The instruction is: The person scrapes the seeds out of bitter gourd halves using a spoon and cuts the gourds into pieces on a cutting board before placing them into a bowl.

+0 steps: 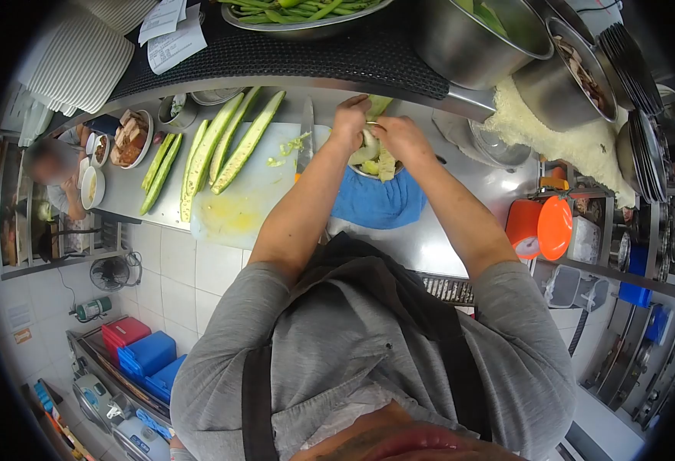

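Both my hands are together over a metal bowl (360, 167) of pale green vegetable scraps. My left hand (348, 123) is closed at a green vegetable piece (380, 106), which shows beyond the fingers. Close beside it, my right hand (403, 141) has curled fingers; what they grip is hidden. A blue cloth (377, 201) lies around the bowl's near side. To the left, a knife (307, 131) rests along the edge of the white cutting board (264, 192). Several long, halved green vegetables with seedy pale flesh (249, 142) lie across the board's left part, with small green trimmings (284, 152) near the knife.
A raised shelf holds a bowl of green beans (299, 19) and metal pots (483, 42). Stacked plates (76, 65) stand at upper left. A bowl of meat (132, 138) sits at the counter's left. An orange container (523, 229) is at right. Another person (57, 173) is far left.
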Demonstrator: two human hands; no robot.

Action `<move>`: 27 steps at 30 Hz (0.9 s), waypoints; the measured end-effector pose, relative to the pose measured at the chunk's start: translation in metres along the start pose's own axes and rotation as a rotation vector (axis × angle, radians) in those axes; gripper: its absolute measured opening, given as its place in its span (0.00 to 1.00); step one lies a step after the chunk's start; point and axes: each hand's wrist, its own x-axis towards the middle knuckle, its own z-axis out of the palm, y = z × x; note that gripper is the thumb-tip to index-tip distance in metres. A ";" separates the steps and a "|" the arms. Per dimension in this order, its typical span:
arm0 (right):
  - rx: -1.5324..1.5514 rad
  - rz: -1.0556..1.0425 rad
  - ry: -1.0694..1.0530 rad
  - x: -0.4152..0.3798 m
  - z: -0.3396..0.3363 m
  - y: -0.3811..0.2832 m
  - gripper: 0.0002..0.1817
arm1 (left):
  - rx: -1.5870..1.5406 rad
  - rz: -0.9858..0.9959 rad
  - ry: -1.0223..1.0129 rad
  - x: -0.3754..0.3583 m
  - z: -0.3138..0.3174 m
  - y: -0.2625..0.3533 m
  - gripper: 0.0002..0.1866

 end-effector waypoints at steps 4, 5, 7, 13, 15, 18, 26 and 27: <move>-0.116 0.060 0.067 -0.030 -0.021 0.027 0.20 | 0.081 -0.027 0.051 0.001 -0.017 0.017 0.22; -0.090 0.120 0.100 -0.038 -0.024 0.033 0.21 | 0.074 -0.018 0.062 -0.003 -0.028 0.023 0.22; -0.026 0.206 0.179 -0.050 -0.023 0.050 0.23 | 0.373 0.086 0.010 -0.024 -0.059 0.034 0.23; 0.348 0.313 0.318 -0.068 -0.010 0.077 0.16 | 0.529 0.115 0.121 -0.177 -0.198 0.077 0.27; 0.384 0.287 0.253 -0.060 -0.009 0.044 0.17 | 0.501 0.093 0.197 -0.228 -0.239 0.080 0.27; 0.522 0.199 0.142 -0.045 0.011 -0.013 0.18 | 0.521 -0.030 0.329 -0.272 -0.291 0.072 0.23; 0.193 -0.351 -0.304 0.001 0.140 -0.159 0.16 | 1.261 -0.282 0.477 -0.273 -0.327 0.063 0.22; 0.106 -0.382 -0.373 0.000 0.155 -0.183 0.15 | 1.250 -0.281 0.482 -0.271 -0.333 0.062 0.22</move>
